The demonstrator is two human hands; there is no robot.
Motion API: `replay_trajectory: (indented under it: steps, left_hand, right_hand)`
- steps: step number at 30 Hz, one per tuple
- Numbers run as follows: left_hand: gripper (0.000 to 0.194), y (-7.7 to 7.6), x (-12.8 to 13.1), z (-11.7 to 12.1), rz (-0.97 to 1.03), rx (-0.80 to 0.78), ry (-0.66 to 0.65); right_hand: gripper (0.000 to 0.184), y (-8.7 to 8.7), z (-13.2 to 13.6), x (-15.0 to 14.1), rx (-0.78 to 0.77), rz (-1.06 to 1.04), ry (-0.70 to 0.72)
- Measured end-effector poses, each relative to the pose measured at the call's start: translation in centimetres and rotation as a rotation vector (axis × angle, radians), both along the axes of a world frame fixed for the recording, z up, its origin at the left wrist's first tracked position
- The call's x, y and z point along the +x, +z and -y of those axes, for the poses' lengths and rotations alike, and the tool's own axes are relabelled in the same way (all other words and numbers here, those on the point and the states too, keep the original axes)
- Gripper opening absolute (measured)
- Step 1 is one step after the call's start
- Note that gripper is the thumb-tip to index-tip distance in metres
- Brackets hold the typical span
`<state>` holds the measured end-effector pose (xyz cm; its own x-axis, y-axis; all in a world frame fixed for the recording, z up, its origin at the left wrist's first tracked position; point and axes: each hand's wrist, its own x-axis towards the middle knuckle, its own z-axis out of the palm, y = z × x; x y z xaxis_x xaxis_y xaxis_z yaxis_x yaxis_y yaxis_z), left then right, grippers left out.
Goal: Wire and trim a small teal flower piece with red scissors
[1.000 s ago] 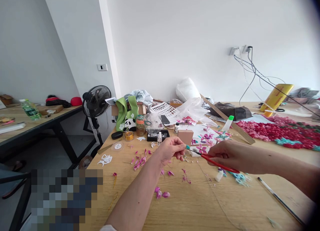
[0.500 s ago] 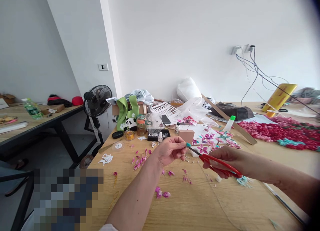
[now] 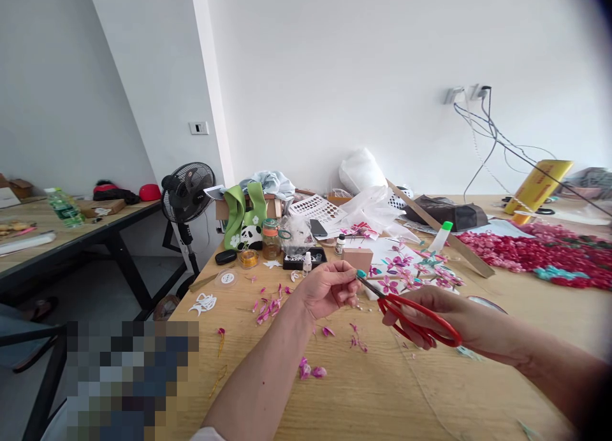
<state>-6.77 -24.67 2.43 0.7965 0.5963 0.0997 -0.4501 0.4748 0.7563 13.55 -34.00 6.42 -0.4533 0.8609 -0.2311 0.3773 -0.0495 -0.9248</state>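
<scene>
My left hand (image 3: 329, 289) pinches a small teal piece (image 3: 361, 273), perhaps a petal, over the middle of the table. My right hand (image 3: 433, 313) grips red-handled scissors (image 3: 421, 320), with the dark blades pointing left and their tips at the teal piece. Whether the blades are cutting it is too small to tell. Just behind the hands are pink and teal flowers on stems (image 3: 401, 269) and a pinkish-brown block (image 3: 357, 259). Loose magenta petals (image 3: 270, 304) lie left of my left hand, and several more (image 3: 312, 369) are scattered in front of it.
A small white dropper bottle (image 3: 306, 264), a black tray (image 3: 291, 259) and a glass jar (image 3: 271, 238) stand behind my left hand. A green-capped bottle (image 3: 440, 236) and a mass of red flowers (image 3: 521, 253) are at the right. A fan (image 3: 189, 195) stands beyond the table's left edge.
The scissors' handles have spread a little and dipped, while the tips stay at the teal piece. My left hand has barely moved and keeps its pinch.
</scene>
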Motion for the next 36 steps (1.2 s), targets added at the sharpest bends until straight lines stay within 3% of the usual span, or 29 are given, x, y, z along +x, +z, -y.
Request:
replay_trajectory:
  steps: [13, 23, 36]
  left_hand:
    - [0.018, -0.3, 0.3, 0.2, 0.040, 0.039, -0.034]
    - [0.025, 0.2, 0.5, 0.7, 0.007, 0.047, 0.008]
    - [0.027, 0.3, 0.5, 0.7, -0.004, 0.006, 0.042]
  right_hand:
    - [0.045, -0.6, 0.2, -0.4, -0.003, -0.040, -0.061]
    - [0.045, -0.6, 0.8, -1.1, 0.029, -0.129, -0.011]
    - [0.043, -0.3, 1.2, -1.4, 0.064, -0.018, 0.004]
